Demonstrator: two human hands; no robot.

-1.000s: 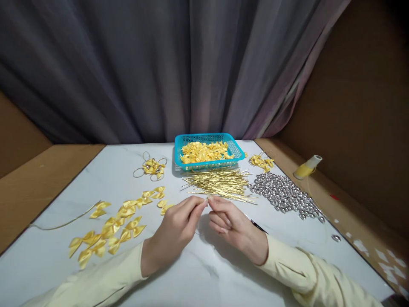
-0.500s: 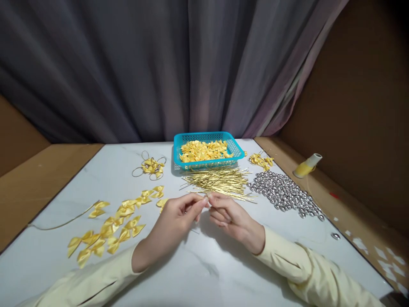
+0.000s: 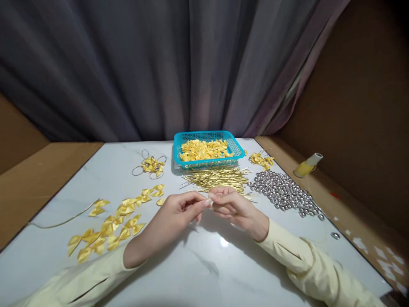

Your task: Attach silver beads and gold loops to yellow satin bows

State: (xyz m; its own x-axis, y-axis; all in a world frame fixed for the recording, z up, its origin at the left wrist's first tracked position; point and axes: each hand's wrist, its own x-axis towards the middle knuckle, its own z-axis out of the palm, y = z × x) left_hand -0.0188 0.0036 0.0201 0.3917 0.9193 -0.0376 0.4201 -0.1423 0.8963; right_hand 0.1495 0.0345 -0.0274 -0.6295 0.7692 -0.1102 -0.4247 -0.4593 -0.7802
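My left hand (image 3: 180,217) and my right hand (image 3: 236,211) meet fingertip to fingertip over the middle of the white marbled table (image 3: 204,277). Both are closed in a pinch, and whatever lies between the fingers is too small and hidden to make out. Just behind them lies a heap of gold wire ties (image 3: 220,178). Left of my left hand, several yellow ribbon bows (image 3: 110,225) are spread out in rows; one bow (image 3: 160,201) sits right beside its knuckles. A pile of shiny silver beads (image 3: 283,189) lies to the right of my right hand.
A teal basket (image 3: 209,163) of yellow bows stands at the back. Bows with wire loops (image 3: 152,166) lie back left, more wired bows (image 3: 261,160) back right. A thread cone (image 3: 307,165) rests on the right-hand cardboard (image 3: 338,213). A gold cord (image 3: 67,222) lies at left.
My right hand has turned slightly, its knuckles rising over the wire ties. My left hand has shifted only a little, and the fingertips still meet. The things on the table lie as before.
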